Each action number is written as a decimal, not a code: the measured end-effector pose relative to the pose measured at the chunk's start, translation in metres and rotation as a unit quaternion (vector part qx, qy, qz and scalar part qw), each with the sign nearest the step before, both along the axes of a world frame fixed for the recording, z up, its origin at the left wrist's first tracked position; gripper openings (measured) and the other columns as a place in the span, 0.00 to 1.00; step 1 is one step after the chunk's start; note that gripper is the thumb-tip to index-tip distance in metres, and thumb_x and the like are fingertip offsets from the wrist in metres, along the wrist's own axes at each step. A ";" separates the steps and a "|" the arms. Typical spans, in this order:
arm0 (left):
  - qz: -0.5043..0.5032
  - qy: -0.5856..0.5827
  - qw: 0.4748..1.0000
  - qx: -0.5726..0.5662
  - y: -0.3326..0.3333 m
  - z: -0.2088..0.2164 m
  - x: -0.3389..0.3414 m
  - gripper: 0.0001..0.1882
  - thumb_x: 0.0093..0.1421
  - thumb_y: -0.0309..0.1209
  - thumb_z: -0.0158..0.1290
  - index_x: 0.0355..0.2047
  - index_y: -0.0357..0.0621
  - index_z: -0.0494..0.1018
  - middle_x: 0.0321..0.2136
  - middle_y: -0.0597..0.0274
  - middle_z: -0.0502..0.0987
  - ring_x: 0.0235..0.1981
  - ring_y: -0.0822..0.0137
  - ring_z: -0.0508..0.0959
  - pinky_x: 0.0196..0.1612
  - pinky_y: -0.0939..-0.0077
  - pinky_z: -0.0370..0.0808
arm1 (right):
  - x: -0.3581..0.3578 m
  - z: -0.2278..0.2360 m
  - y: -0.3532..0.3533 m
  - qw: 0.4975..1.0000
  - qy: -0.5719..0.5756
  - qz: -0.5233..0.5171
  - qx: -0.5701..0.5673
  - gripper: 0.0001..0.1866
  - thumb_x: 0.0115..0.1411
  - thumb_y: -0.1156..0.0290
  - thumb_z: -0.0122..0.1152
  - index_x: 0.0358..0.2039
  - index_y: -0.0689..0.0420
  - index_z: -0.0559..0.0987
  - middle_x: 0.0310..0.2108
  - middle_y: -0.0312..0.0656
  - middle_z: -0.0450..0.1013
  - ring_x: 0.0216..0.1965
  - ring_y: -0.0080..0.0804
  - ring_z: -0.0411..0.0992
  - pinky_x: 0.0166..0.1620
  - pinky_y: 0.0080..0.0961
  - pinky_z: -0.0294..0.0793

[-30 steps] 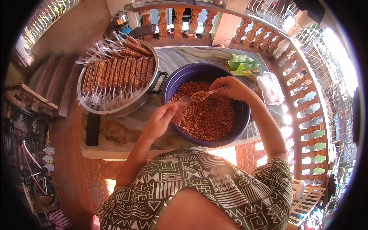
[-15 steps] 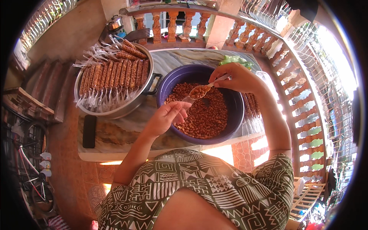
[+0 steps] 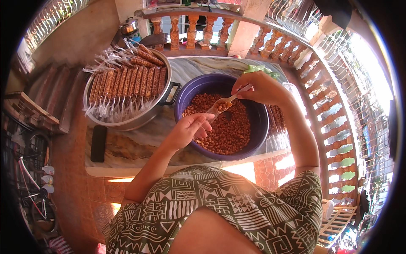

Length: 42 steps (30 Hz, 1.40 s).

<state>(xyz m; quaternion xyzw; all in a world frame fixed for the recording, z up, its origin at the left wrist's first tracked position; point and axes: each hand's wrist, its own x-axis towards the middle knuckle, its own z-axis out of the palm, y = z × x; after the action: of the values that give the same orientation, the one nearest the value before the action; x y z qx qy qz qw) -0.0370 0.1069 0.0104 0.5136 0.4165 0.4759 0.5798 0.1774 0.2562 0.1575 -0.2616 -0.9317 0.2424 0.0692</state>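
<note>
A purple basin [image 3: 182, 91] with a layer of reddish-brown peanuts [image 3: 230, 135] in it stands in front of me. Above it, my right hand [image 3: 256, 88] grips the handle of a pale plastic spoon [image 3: 233, 97]. Several peanuts lie in the bowl of the spoon, which is tilted down to the left. My left hand [image 3: 192, 130] pinches a small clear plastic bag [image 3: 215, 111] between thumb and fingers. The spoon's tip is at the mouth of this bag; how far inside it reaches, I cannot tell.
To the left, a large metal pot [image 3: 127, 126] holds many narrow bags of peanuts [image 3: 127, 82]. A black phone [image 3: 99, 144] lies on the marble-patterned table [image 3: 139, 146]. More filled bags [image 3: 277, 120] lie right of the basin, with green plastic [image 3: 262, 70] behind. Balusters [image 3: 192, 31] surround the area.
The spoon has tipped further toward the bag, and fewer peanuts show in its bowl. My right hand has shifted slightly; my left hand stays near the same place.
</note>
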 end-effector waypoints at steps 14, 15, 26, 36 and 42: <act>-0.008 -0.025 1.000 -0.011 0.005 -0.004 0.002 0.19 0.72 0.34 0.40 0.58 0.40 0.68 0.36 0.62 0.79 0.29 0.78 0.75 0.37 0.81 0.76 | -0.005 0.006 -0.005 0.998 -0.033 -0.012 0.054 0.04 0.53 0.69 0.67 0.31 0.49 0.83 0.31 0.35 0.78 0.40 0.34 0.75 0.54 0.35 0.60; -0.010 -0.020 1.000 -0.001 0.006 -0.006 0.002 0.19 0.72 0.35 0.40 0.58 0.40 0.68 0.36 0.61 0.79 0.29 0.77 0.75 0.37 0.81 0.77 | -0.006 0.007 -0.006 0.997 -0.036 -0.009 0.067 0.04 0.53 0.69 0.67 0.31 0.48 0.83 0.31 0.35 0.78 0.39 0.34 0.75 0.54 0.35 0.59; -0.007 -0.051 0.999 -0.002 0.008 -0.015 0.002 0.20 0.72 0.37 0.40 0.59 0.41 0.68 0.36 0.59 0.78 0.29 0.76 0.76 0.37 0.80 0.77 | -0.008 0.010 -0.013 0.987 -0.044 0.001 0.156 0.03 0.55 0.70 0.64 0.30 0.48 0.83 0.31 0.33 0.78 0.37 0.31 0.73 0.54 0.31 0.57; 0.081 -0.070 0.988 0.114 -0.004 -0.008 -0.005 0.25 0.72 0.42 0.40 0.59 0.34 0.65 0.37 0.61 0.78 0.32 0.76 0.78 0.39 0.81 0.76 | -0.004 -0.040 0.011 0.978 -0.124 -0.084 0.142 0.05 0.51 0.70 0.66 0.30 0.47 0.84 0.31 0.36 0.79 0.39 0.34 0.75 0.51 0.33 0.62; 0.064 -0.073 0.989 0.111 -0.002 -0.001 -0.005 0.26 0.71 0.43 0.40 0.60 0.35 0.65 0.37 0.62 0.77 0.34 0.75 0.77 0.42 0.80 0.75 | -0.037 -0.168 0.013 0.989 -0.102 -0.024 -0.106 0.11 0.49 0.61 0.66 0.34 0.44 0.85 0.35 0.37 0.81 0.43 0.38 0.77 0.54 0.47 0.63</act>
<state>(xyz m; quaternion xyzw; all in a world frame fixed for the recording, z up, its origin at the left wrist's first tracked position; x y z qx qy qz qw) -0.0424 0.1048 0.0091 0.5113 0.3497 0.5913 0.5164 0.1406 0.2693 -0.0104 -0.3130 -0.8964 0.3100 -0.0487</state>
